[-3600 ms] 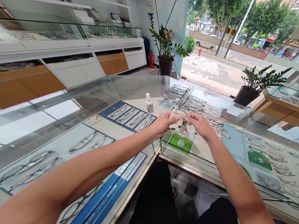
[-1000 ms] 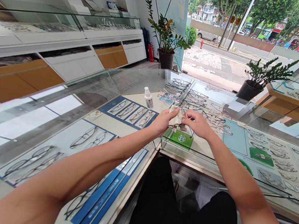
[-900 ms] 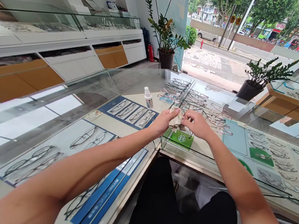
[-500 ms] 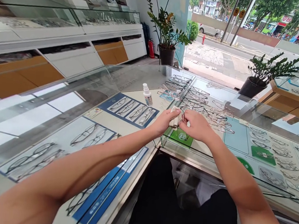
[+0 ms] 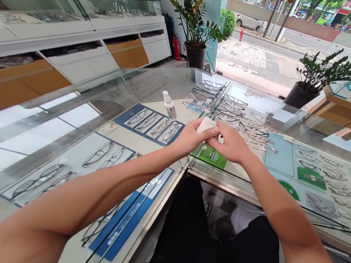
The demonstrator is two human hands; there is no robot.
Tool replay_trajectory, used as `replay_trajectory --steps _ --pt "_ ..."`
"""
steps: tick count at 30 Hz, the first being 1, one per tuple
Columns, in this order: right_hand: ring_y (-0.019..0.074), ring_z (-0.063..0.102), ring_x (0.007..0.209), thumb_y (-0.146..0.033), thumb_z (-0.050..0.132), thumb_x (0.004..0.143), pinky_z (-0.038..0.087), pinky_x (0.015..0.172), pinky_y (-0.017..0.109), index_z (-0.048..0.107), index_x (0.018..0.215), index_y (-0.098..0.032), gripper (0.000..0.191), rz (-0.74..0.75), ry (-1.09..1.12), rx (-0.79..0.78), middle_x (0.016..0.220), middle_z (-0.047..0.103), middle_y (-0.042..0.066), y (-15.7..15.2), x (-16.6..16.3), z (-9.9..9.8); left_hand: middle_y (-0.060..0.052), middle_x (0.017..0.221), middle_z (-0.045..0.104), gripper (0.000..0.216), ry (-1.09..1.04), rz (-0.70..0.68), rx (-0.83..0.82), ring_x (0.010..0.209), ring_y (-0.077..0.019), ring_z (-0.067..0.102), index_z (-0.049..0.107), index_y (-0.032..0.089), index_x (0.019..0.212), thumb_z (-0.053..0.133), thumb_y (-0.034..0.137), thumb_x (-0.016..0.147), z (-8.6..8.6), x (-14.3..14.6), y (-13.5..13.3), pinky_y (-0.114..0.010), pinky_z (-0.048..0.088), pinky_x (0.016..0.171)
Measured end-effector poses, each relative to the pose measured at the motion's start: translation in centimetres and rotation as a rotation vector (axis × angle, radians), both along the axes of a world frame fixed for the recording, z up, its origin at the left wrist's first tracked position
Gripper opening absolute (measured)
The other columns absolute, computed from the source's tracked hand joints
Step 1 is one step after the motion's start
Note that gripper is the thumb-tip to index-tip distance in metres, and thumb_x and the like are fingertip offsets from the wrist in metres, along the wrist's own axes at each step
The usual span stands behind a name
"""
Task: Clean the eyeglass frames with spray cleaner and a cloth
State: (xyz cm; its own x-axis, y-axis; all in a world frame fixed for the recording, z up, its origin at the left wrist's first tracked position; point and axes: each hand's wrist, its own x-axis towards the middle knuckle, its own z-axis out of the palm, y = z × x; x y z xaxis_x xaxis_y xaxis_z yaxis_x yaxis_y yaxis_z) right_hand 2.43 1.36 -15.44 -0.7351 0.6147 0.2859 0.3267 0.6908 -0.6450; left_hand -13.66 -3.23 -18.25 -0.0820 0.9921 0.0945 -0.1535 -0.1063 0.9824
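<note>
My left hand is closed on a pale cleaning cloth, its thumb pressed over the folded fabric. Against it, my right hand pinches a pair of glasses that is now almost wholly hidden by fingers and cloth; its dark rim showed between the hands a moment ago. Both hands meet above the glass display counter, near its inner corner. Just past them, several pairs of glasses lie in rows. A white spray bottle stands upright to the left of the hands.
Below the hands is a green card. Left of it, a blue tray bears several framed pairs. More glasses are displayed at right. Potted plants and a red fire extinguisher stand beyond the counter.
The cloth has been folded over toward my right hand and covers the rim seen before. My hands have drawn closer together. The view has tipped slightly downward.
</note>
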Motion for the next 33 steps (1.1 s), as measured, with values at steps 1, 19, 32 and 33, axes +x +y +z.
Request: replay_trajectory --steps 1,19,32,33 --pt "0.0171 0.051 0.074 -0.027 0.057 0.091 0.038 0.068 0.032 0.050 0.077 -0.022 0.016 0.005 0.059 0.002 0.080 0.054 0.000 0.1 0.0 -0.2 -0.001 0.076 0.069 0.054 -0.011 0.031 0.011 0.070 -0.0124 0.060 0.067 0.014 0.086 0.093 0.055 0.062 0.3 0.1 0.0 -0.024 0.046 0.067" --pt "0.0212 0.059 0.100 -0.066 0.078 0.080 0.049 0.096 0.039 0.076 0.081 -0.023 0.043 0.153 0.471 -0.530 0.096 0.061 0.004 2.7 1.2 0.2 -0.006 0.090 0.077 0.045 -0.156 -0.013 0.120 0.080 -0.0180 0.069 0.077 0.015 0.092 0.089 0.053 0.072 3.4 -0.2 0.7 -0.031 0.054 0.079" --pt "0.0182 0.057 0.086 -0.066 0.072 0.084 0.050 0.084 0.036 0.068 0.075 -0.022 0.046 -0.009 0.550 -0.289 0.090 0.057 0.002 -2.9 2.5 3.0 -0.002 0.065 0.069 0.044 0.083 -0.175 0.121 0.055 -0.0121 0.058 0.076 0.013 0.081 0.096 0.044 0.058 7.5 0.4 -0.8 -0.024 0.043 0.051" --pt "0.0181 0.057 0.086 -0.067 0.071 0.085 0.050 0.084 0.036 0.067 0.075 -0.022 0.046 -0.028 0.556 -0.281 0.090 0.058 0.002 -3.5 2.6 3.0 -0.002 0.063 0.067 0.043 0.101 -0.163 0.132 0.052 -0.0113 0.056 0.075 0.013 0.078 0.096 0.046 0.059 7.5 0.7 -1.0 -0.023 0.040 0.048"
